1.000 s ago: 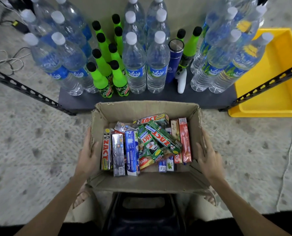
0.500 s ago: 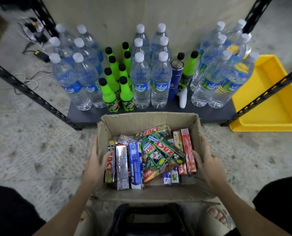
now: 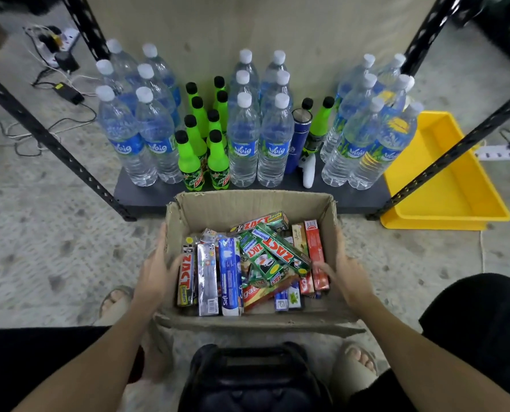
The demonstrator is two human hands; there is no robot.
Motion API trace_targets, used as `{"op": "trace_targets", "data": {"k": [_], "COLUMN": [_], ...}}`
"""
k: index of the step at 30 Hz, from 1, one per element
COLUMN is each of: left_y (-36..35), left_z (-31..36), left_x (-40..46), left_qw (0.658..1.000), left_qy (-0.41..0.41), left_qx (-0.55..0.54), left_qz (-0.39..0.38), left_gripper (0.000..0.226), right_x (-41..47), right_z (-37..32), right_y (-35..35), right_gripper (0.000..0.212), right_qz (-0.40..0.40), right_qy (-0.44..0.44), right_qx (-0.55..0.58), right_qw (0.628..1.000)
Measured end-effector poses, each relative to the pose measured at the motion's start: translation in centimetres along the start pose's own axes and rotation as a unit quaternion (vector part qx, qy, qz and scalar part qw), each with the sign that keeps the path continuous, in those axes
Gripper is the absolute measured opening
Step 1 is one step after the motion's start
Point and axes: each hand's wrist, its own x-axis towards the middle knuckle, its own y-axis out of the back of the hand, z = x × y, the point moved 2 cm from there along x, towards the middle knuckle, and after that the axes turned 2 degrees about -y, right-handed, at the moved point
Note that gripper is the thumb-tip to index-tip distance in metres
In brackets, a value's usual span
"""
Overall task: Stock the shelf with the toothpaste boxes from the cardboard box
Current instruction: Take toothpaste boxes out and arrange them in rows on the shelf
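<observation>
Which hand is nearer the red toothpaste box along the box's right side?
Right. The right hand has its thumb inside the cardboard box, almost at the red toothpaste box. The left hand holds the opposite wall, several boxes away.

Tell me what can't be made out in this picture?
All in the head view:
- Lower toothpaste boxes: buried under the top layer in the cardboard box.
- Left hand and right hand fingers: partly hidden by the box walls.
- Rear water bottles: labels blocked by front ones.
- Any upper shelves: cut off by the top edge.
</observation>
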Motion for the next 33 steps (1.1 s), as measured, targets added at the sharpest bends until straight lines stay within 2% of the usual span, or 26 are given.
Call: {"op": "trace_targets", "data": {"k": [3,6,8,10,11,13,14,17,20,22,25,28,30,33], "left_y": [0.3,-0.3,-0.3,-1.0,-1.7,-3.8,-5.0,-8.7,-11.2,-11.5,-10.9,-9.3,-7.9,-6.2], "left_z": [0.0,-0.4,-0.7,-0.2,0.5,2.1,2.8,3.4,3.5,3.9,4.6,4.4,5.0,6.4], "left_x": [-0.1,0.4,0.4,0.4,0.4,1.1,1.8,4.2,5.9,7.2,8.8,10.5,10.9,10.1], "left_qw": [1.000,0.999,0.983,0.932,0.910,0.889,0.895,0.929,0.915,0.906,0.916,0.901,0.885,0.880], "left_qy": [0.006,0.011,-0.039,-0.127,-0.182,-0.282,-0.293,-0.210,-0.194,-0.174,-0.124,-0.116,-0.123,-0.115], "left_qx": [0.005,0.043,0.174,0.329,0.360,0.360,0.336,0.225,0.207,0.203,0.159,0.161,0.186,0.198], "left_qz": [-0.012,-0.025,0.029,0.090,0.094,0.038,-0.021,-0.208,-0.288,-0.327,-0.348,-0.386,-0.408,-0.416], "left_gripper": [0.094,0.094,0.087,0.072,0.063,0.055,0.056,0.069,0.080,0.072,0.054,0.053,0.053,0.028], "right_x": [0.2,0.1,-0.7,-1.9,-2.4,-2.9,-2.7,-1.9,-1.5,-1.1,-0.2,0.5,0.6,0.2], "right_z": [-0.6,-1.1,-1.5,-3.2,-4.4,-7.0,-8.4,-11.2,-12.9,-13.2,-12.6,-11.2,-10.3,-9.6], "right_y": [0.0,0.2,0.6,1.7,1.8,0.8,-0.1,-2.6,-4.3,-4.8,-4.8,-4.3,-3.8,-2.7], "right_gripper": [0.118,0.110,0.094,0.084,0.080,0.078,0.083,0.097,0.107,0.097,0.073,0.077,0.080,0.081], "right_qz": [-0.035,-0.055,0.037,0.151,0.171,0.121,0.065,-0.087,-0.152,-0.139,-0.110,-0.155,-0.152,-0.137], "right_qy": [0.012,-0.027,-0.066,-0.051,-0.015,0.080,0.107,0.066,0.017,0.031,0.079,0.052,0.049,0.063], "right_qx": [0.015,0.042,-0.027,-0.108,-0.109,-0.100,-0.096,-0.057,-0.004,-0.008,0.013,0.112,0.166,0.214], "right_qw": [0.999,0.997,0.997,0.981,0.979,0.984,0.987,0.992,0.988,0.990,0.991,0.980,0.973,0.965]}}
